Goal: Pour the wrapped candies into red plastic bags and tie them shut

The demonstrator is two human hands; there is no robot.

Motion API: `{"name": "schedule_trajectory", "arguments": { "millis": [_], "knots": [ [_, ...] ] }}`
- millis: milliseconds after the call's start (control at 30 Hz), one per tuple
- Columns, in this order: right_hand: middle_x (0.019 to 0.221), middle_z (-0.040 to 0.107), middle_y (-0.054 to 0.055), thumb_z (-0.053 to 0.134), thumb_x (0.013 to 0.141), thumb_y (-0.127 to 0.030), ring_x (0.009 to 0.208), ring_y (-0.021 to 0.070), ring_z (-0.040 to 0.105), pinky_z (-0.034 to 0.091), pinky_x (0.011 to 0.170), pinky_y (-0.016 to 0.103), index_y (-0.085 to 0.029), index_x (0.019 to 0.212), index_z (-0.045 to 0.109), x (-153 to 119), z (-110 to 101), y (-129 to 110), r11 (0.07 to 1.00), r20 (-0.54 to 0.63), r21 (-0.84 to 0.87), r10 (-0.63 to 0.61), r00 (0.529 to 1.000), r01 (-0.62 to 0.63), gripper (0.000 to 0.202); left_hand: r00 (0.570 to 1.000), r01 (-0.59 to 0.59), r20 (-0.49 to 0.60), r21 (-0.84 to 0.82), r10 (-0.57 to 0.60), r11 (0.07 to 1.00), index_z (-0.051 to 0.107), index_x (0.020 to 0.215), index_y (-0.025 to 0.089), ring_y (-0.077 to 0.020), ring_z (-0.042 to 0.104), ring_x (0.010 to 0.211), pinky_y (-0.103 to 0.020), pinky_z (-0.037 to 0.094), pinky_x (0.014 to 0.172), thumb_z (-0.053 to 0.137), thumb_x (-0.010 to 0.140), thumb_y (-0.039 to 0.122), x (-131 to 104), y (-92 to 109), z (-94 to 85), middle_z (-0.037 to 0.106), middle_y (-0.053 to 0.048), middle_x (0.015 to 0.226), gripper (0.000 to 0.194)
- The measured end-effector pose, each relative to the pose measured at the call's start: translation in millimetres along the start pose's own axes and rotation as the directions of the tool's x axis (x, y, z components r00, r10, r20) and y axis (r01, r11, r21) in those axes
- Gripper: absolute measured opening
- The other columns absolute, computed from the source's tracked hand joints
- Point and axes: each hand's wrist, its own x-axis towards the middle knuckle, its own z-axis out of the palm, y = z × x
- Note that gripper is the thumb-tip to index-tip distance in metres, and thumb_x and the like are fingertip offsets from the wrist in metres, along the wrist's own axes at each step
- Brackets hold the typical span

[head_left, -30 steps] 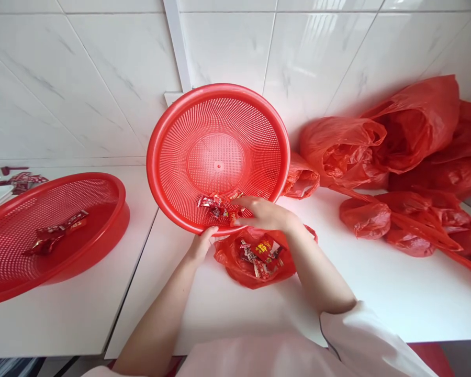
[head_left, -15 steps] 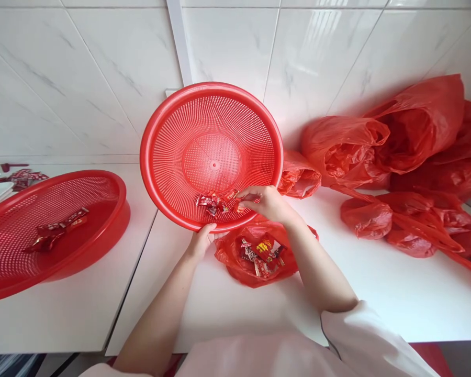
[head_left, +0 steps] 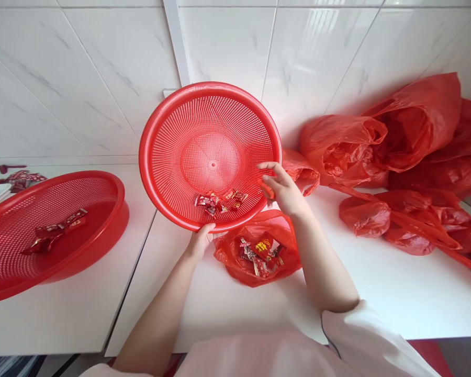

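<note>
A red perforated plastic basket (head_left: 210,112) is tilted toward me in the middle. My left hand (head_left: 201,242) grips the lower part of its rim from below, the thumb laid over the edge. Several small red-wrapped packets (head_left: 220,202) lie together low inside it. At the basket's right rim is my right hand (head_left: 284,191), its fingers bent and spread apart; red shows between them, seemingly the rim, and I make out no packet there. Beneath, an open red plastic bag (head_left: 235,264) on the white table holds several wrapped packets (head_left: 262,254).
On the left, a second red basket (head_left: 110,230) leans with a few red packets (head_left: 55,230) inside. Filled red plastic bags (head_left: 341,149) crowd the right side by the tiled wall (head_left: 235,42). A seam runs across the white table (head_left: 337,293) at left.
My right hand has moved up and right, away from the packets in the basket, and its fingers have spread. The left hand and the basket stay almost where they were.
</note>
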Motion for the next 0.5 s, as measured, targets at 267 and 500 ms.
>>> {"name": "schedule_trajectory", "arguments": {
  "millis": [267, 500],
  "knots": [
    [0.055, 0.026, -0.009, 0.049, 0.080, -0.027, 0.041, 0.0062, 0.010, 0.010, 0.031, 0.016, -0.019, 0.099, 0.054, 14, 3, 11, 0.791, 0.204, 0.508, 0.273, 0.940, -0.340, 0.021, 1.000, 0.013, 0.016, -0.034, -0.013, 0.999, 0.070, 0.101, 0.008, -0.0340, 0.063, 0.108, -0.050, 0.049, 0.095, 0.060, 0.078, 0.026, 3, -4, -4.2, 0.070, -0.015, 0.109, 0.031],
    [0.092, 0.062, 0.003, 0.060, 0.082, -0.033, 0.078, 0.0114, 0.059, 0.055, 0.063, 0.021, -0.023, 0.101, 0.061, 17, 11, 17, 0.904, -0.067, 0.425, 0.070, 0.995, -0.035, 0.022, 1.000, 0.016, 0.016, -0.031, -0.016, 0.999, 0.070, 0.100, 0.008, -0.0338, 0.062, 0.108, -0.051, 0.048, 0.095, 0.060, 0.078, 0.026, 3, -5, -4.3, 0.070, -0.015, 0.109, 0.030]
  ]
}}
